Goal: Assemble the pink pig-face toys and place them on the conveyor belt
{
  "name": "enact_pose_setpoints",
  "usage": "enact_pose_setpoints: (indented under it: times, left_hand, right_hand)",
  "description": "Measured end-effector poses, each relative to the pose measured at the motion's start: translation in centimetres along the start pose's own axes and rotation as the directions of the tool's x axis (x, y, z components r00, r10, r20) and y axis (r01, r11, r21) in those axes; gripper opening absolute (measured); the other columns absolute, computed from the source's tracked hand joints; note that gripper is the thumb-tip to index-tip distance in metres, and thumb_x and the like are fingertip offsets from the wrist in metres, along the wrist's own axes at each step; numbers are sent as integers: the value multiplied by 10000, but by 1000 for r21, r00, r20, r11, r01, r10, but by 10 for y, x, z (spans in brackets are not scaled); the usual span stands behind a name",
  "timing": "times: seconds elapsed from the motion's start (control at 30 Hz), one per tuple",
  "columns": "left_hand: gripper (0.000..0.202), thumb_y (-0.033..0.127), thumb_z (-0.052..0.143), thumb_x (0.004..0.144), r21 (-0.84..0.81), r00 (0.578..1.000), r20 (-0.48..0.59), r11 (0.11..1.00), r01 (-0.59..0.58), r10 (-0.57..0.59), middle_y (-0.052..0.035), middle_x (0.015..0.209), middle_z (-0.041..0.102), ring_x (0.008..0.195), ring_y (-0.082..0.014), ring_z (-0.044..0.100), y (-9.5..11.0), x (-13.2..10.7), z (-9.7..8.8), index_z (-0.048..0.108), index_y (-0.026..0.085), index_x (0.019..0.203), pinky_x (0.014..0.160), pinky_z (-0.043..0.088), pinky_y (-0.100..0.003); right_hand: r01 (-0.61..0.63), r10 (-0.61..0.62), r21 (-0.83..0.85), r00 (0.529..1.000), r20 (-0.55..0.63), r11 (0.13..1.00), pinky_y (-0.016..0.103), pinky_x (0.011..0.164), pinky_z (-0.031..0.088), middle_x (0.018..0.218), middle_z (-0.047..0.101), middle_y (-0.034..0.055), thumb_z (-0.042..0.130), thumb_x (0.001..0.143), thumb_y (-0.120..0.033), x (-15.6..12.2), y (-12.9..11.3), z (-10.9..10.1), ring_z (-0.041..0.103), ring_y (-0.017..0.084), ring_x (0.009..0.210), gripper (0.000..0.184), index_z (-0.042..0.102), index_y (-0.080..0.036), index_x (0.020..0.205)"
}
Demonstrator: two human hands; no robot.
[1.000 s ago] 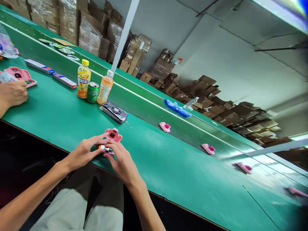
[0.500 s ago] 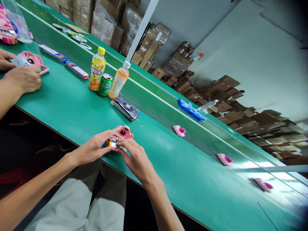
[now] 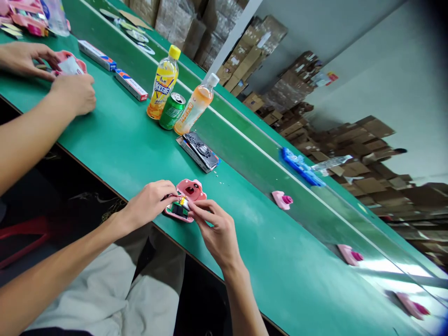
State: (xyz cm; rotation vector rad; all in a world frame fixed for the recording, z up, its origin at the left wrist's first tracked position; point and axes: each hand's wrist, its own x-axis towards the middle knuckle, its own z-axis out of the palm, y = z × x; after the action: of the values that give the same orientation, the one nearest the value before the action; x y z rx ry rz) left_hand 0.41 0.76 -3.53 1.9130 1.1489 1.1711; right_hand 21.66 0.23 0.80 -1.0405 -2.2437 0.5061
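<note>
An opened pink toy camera casing (image 3: 191,187) lies on the green table in front of me, its two halves spread apart. A green circuit board and a black part (image 3: 179,211) show in the nearer half. My left hand (image 3: 152,200) is closed at the casing's left side, fingertips pinched by its edge; exactly what they grip there is partly hidden. Between my right hand's (image 3: 215,228) thumb and fingers is a small white battery pack (image 3: 184,202) with yellow tape at one end, tilted above the board.
At left, a co-worker's hands (image 3: 70,88) hold another pink casing (image 3: 65,57). Two drink bottles (image 3: 163,86), a green can (image 3: 172,111) and a phone (image 3: 201,150) stand or lie ahead. Pink toy cameras (image 3: 282,199) and a blue tray (image 3: 301,167) rest farther right.
The white battery has been lifted and tilted off the nearer half, baring the black part and board. My view has shifted, and the co-worker's hands have changed position on their casing.
</note>
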Motion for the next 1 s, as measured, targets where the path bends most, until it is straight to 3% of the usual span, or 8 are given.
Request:
enact_pose_setpoints:
  times: [0.23,0.37,0.5,0.6,0.73,0.8,0.9,1.0]
  left_hand:
    - [212,247,537,1024,47,999,-20,999,26,-25,-58,942,707,908,-197,660,3,-2,2,691,157,909,832,508,-320]
    - [218,246,518,1033,70,1000,0,998,4,-4,-54,955,701,938,-200,663,-1,-4,2,678,168,907,862,522,-320]
    - [157,255,556,1018,146,990,49,979,-139,133,-90,1132,708,1105,-235,645,-6,-10,2,679,165,1056,968,528,-362]
    - [284,287,655,967,209,965,140,946,-246,220,-111,1213,691,1187,-266,615,-8,-14,2,625,158,1218,1010,533,-404]
    - [306,248,625,983,287,945,182,904,-315,272,-127,1252,680,1211,-270,606,-8,-16,2,593,144,1268,1024,539,-427]
    - [270,249,622,984,300,944,171,898,-322,281,-121,1239,687,1212,-270,607,-8,-16,3,605,149,1234,1022,542,-421]
    - [234,255,651,968,286,950,163,909,-303,265,-99,1213,698,1202,-266,613,-7,-15,4,619,167,1182,1009,546,-414]
    - [255,234,700,935,267,956,173,924,-275,235,-91,1210,703,1193,-266,624,-5,-14,5,624,169,1169,1000,551,-409]
  right_hand:
    - [51,-39,-117,994,102,992,305,782,604,1002,694,63,571,986,-163,-7,9,9,688,174,894,303,759,-309,1174]
    - [129,-97,-197,982,163,972,328,807,601,1015,692,78,512,990,-103,-3,7,9,676,188,927,331,746,-252,1170]
    - [176,-102,-323,967,232,930,393,858,604,1069,696,104,473,972,-51,-1,0,5,646,230,994,366,734,-219,1165]
    - [175,-81,-407,968,239,896,431,952,583,1248,665,126,499,965,-61,-5,-6,3,600,254,1113,379,695,-214,1251]
    - [208,-156,-519,977,142,829,441,984,549,1398,636,100,533,976,-92,-17,-4,13,533,283,1225,405,634,-188,1356]
    - [198,-208,-536,977,42,820,394,902,554,1269,725,48,532,975,-68,-26,0,23,565,261,1164,395,664,-212,1319]
    - [97,-214,-544,964,-157,833,336,734,529,938,793,24,598,975,-140,-39,4,34,620,221,912,244,760,-241,1128]
    - [-21,-191,-473,898,-396,881,304,666,512,791,768,28,627,975,-235,-37,5,23,620,193,755,163,789,-226,993]
